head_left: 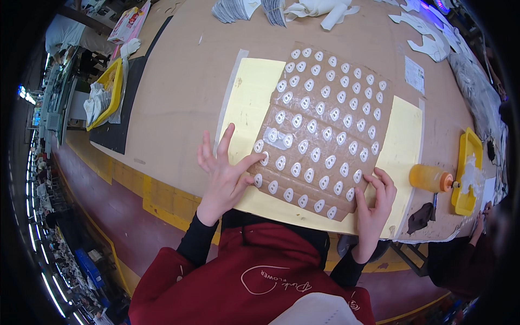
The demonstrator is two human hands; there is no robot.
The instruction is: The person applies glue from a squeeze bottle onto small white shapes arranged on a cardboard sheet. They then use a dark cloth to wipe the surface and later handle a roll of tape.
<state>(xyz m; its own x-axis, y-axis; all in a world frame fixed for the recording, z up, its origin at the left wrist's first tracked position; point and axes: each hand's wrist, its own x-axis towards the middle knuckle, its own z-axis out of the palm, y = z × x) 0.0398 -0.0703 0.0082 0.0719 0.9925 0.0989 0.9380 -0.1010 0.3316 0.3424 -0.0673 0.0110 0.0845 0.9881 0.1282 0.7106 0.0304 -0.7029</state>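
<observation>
Yellow bin (116, 91) well left of left hand (226, 172): fingers splayed, ungripped, one touching card's left edge. Card (320, 143), white ovals (312, 126) on it, between hands. Right hand (377, 200) curled at card's right edge, can't tell if pinching. Bottle (427, 177) just right.

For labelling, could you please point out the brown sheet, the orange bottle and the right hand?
Brown sheet (327, 148): head view, bare central patch.
Orange bottle (426, 177): head view, its body.
Right hand (377, 210): head view, its middle.
</observation>
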